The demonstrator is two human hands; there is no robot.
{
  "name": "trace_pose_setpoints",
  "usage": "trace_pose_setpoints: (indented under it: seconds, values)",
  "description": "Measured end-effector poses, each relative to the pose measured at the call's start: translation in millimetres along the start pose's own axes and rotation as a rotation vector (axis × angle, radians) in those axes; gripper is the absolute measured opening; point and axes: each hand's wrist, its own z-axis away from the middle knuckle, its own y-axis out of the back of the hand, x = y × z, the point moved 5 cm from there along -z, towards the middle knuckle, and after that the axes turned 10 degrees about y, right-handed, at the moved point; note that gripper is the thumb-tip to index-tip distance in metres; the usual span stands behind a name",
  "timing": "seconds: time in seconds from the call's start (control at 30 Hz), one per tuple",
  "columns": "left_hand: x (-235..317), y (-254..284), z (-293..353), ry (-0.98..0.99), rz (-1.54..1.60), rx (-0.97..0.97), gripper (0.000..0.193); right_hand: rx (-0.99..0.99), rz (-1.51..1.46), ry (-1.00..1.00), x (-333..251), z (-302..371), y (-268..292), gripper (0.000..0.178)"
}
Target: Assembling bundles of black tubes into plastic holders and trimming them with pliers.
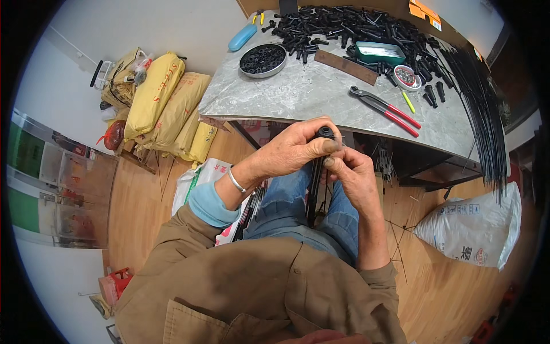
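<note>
My left hand [292, 146] is closed around a black plastic fitting [325, 132] with a round end, held above my lap. Its thumb lies across the fitting just below that end. My right hand [356, 175] meets it from the right, thumb and fingers pinched together against the left fingertips. Whatever sits in that pinch is too small or too hidden to make out. Black rods [314, 189] run down from beneath my hands between my knees; whether they join the fitting is hidden.
On the grey table [229, 94] lie a heap of black fittings [344, 26], a round tin of black rings [262, 60], a green box [379, 53], a small dish [407, 77], red-handled pincers [385, 109] and long black rods [475, 97]. Yellow sacks [154, 94] are stacked left; a white sack [472, 229] stands right.
</note>
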Motion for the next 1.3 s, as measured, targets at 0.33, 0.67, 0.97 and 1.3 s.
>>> trace_pose_setpoints:
  seconds: [0.33,0.67,0.97,1.3]
  values:
    - [-29.7,0.2,-5.6,-0.086,0.317,0.259,0.042,0.264,0.756,0.538,-68.1,-2.1,-0.1,0.016]
    - [-29.7,-19.0,-11.1,-0.055,0.377,0.248,0.049,0.068,1.056,0.901,-86.1,-17.7,-9.7,0.014]
    - [-35.2,-21.9,-5.4,0.007,0.285,0.411,0.05,0.142,0.147,0.177,-26.4,-17.7,7.2,0.02]
    - [-37.5,-12.2,-10.9,-0.041,0.269,0.5,0.052,0.234,1.318,0.462,-56.8,-74.9,108.5,0.019]
